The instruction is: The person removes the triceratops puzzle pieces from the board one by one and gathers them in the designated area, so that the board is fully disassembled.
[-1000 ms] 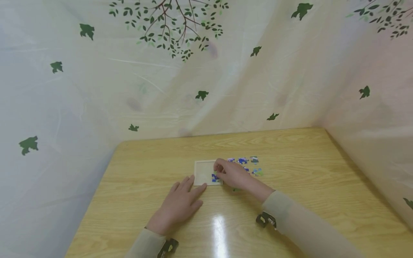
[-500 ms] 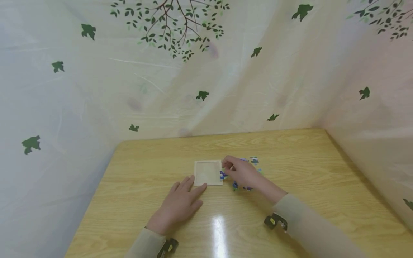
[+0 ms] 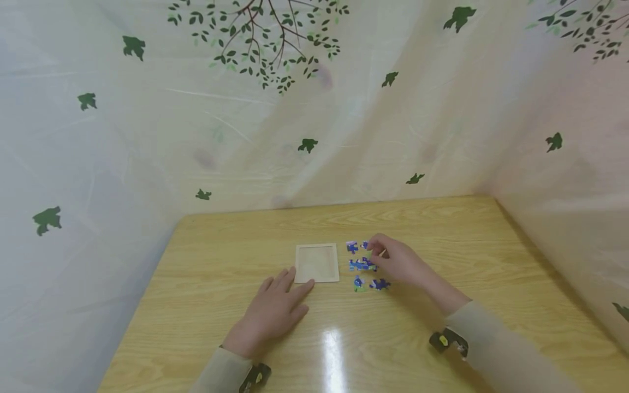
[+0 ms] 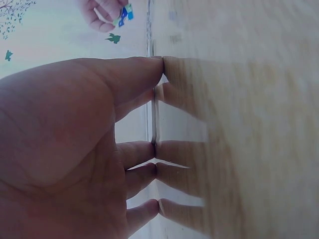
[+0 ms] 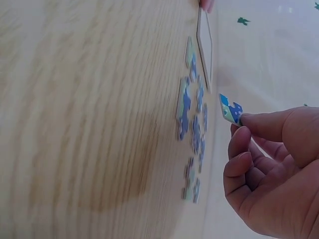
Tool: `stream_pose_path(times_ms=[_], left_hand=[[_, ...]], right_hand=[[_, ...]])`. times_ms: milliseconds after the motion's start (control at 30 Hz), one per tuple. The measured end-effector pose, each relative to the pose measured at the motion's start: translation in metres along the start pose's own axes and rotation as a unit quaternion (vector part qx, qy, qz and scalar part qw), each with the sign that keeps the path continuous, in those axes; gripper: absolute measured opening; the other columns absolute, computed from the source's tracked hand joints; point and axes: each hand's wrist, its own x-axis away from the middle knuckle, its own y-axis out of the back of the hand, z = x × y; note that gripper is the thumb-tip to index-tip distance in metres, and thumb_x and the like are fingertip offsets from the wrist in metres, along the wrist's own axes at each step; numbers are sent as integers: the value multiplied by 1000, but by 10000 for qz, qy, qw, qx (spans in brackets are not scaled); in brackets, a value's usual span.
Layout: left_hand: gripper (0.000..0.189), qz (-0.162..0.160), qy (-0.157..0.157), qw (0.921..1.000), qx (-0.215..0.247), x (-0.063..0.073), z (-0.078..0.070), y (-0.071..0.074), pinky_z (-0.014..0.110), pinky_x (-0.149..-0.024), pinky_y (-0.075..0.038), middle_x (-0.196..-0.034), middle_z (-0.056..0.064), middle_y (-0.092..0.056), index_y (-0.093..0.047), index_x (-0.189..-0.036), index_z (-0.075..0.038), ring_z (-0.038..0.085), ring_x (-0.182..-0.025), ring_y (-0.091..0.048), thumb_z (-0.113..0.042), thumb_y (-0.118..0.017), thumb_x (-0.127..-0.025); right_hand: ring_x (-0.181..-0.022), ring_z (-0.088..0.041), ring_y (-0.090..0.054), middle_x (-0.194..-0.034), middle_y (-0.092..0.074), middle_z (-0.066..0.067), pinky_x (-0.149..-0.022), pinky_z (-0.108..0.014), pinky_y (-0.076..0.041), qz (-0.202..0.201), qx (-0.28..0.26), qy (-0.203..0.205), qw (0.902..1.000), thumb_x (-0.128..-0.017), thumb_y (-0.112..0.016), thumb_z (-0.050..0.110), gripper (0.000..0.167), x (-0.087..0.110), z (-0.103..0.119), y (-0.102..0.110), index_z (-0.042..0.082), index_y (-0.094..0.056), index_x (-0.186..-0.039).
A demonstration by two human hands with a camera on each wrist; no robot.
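Note:
Between thumb and fingertips my right hand (image 3: 395, 261) pinches a blue and green jigsaw piece (image 5: 230, 109), raised off the table in the right wrist view. Several other jigsaw pieces (image 3: 358, 283) lie under and beside that hand, right of a square wooden frame (image 3: 316, 280). No piece shows inside the frame. My left hand (image 3: 274, 307) has its fingers spread, with fingertips touching the frame's near left edge. In the left wrist view the left fingertips (image 4: 144, 209) press down on the tabletop, and the right hand with its piece appears far off at the top.
The wooden table (image 3: 206, 245) ends at a pale curtain (image 3: 245, 136) printed with leaves and branches, which also hangs along both sides. A bright light reflection lies on the near tabletop.
My right hand has carried the pinched jigsaw piece from over the frame off to the right, above the loose pieces. The left hand has stayed in place.

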Motion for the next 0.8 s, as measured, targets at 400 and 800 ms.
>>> stream_pose_path(times_ms=[400, 800], left_hand=[[54, 17, 20, 10000, 11, 0, -1, -1, 70, -132, -17, -176, 26, -29, -53, -167, -26, 48, -164, -24, -39, -59, -115], [53, -27, 9, 10000, 21, 2, -3, 2, 70, -132, -18, -176, 28, -30, -53, -166, -26, 49, -164, -25, -38, -58, -115]], right_hand=[[-104, -24, -68, -113, -72, -5, -88, -43, -61, -54, -158, -190, 9997, -111, -68, 17, 14, 18, -26, 21, 9, -71, -122], [-100, -22, -66, -109, -72, -4, -85, -37, -58, 62, -292, -86, 9995, -109, -71, 18, 12, 32, -45, 34, 9, -71, -118]])
